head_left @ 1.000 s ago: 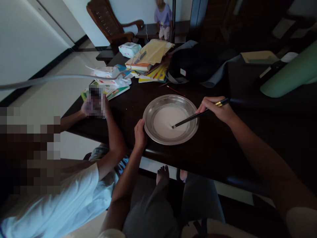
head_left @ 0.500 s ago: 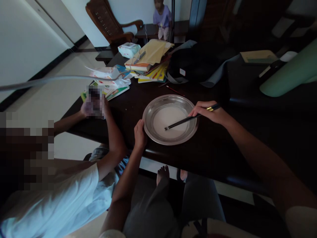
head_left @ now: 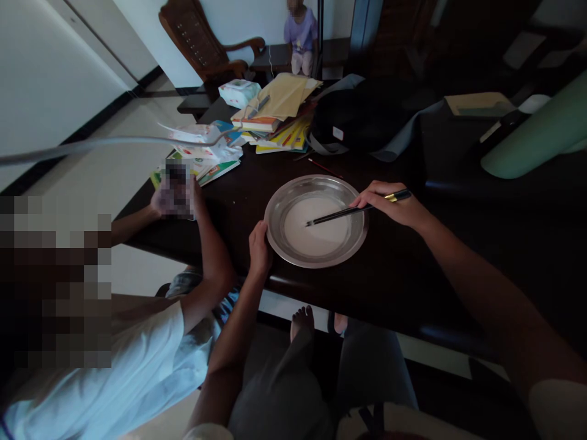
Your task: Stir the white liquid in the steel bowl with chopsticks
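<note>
A round metal plate (head_left: 280, 198) with white liquid (head_left: 321, 235) in it sits near the front edge of the dark table (head_left: 394, 275). My left hand (head_left: 259, 247) grips the plate's left rim. My right hand (head_left: 395, 205) is closed on a pair of black chopsticks (head_left: 348, 212) with gold ends. The chopstick tips reach into the white liquid near the plate's middle.
A person in a white shirt (head_left: 119, 366) sits at my left, holding something at the table's left edge. Books and papers (head_left: 275, 110), a dark bag (head_left: 358, 119) and a green roll (head_left: 536, 137) lie at the back. A child (head_left: 300, 33) stands beyond a wooden chair (head_left: 202, 46).
My right hand has swung the chopsticks through the liquid, the tips moving from the middle right toward the left and upward. My left hand stays on the rim.
</note>
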`<state>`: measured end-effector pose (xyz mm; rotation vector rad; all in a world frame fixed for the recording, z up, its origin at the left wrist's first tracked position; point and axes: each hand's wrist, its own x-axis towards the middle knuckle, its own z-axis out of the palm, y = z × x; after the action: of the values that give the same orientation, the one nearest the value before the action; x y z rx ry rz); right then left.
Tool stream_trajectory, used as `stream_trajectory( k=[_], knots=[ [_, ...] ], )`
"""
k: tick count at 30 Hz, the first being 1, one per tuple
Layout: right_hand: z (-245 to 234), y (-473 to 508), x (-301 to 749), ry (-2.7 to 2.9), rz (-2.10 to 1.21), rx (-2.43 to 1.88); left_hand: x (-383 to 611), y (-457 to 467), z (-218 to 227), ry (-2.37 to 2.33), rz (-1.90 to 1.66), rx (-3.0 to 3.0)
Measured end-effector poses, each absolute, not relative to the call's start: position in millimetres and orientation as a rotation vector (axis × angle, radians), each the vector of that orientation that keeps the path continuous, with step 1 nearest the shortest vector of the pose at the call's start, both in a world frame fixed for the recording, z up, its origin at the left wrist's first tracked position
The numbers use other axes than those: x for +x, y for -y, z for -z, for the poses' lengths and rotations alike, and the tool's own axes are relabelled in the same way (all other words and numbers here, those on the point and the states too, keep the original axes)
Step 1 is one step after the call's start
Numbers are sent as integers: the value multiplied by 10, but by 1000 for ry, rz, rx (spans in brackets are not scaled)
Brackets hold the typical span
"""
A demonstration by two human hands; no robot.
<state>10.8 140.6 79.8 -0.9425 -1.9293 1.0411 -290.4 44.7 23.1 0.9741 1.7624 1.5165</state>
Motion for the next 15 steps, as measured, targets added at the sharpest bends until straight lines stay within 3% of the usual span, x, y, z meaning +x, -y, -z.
stream_trajectory(
  k=[9,15],
  knots=[
    [-782,-1385,107,1917,-1114,-925,-2907,-451,-223,-1771,-1509,972],
    [-775,-1452,179,1826,-969,-992,-2896,-453,-231,-1767,-1524,960]
  ],
)
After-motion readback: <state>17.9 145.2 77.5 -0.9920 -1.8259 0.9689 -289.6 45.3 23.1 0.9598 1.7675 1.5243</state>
